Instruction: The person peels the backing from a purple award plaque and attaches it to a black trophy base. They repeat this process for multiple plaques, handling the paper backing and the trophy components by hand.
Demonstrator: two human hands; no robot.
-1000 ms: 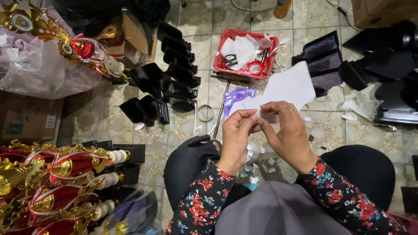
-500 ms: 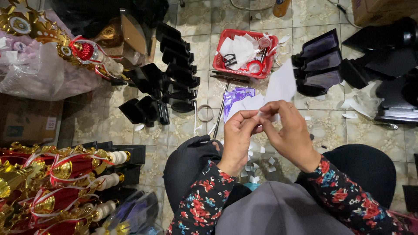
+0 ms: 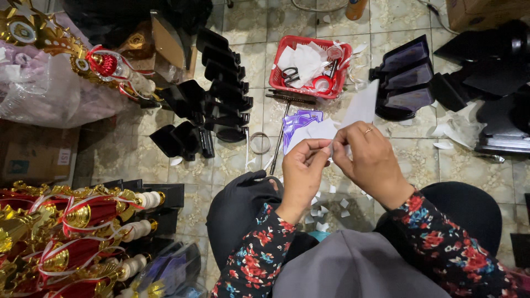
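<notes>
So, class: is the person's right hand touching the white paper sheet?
Touching. The head view shows the right hand pinching the white paper sheet at its lower edge, opposite the left hand.

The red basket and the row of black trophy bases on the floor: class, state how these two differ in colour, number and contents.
Colour: the red basket is bright red plastic; the black trophy bases are glossy black.
Number: the basket is a single item; the bases are many, lined up in a row.
Contents: the basket holds scissors, white paper and tape rolls; the bases hold nothing.
Both rest on the tiled floor, beyond the person's hands.
</notes>
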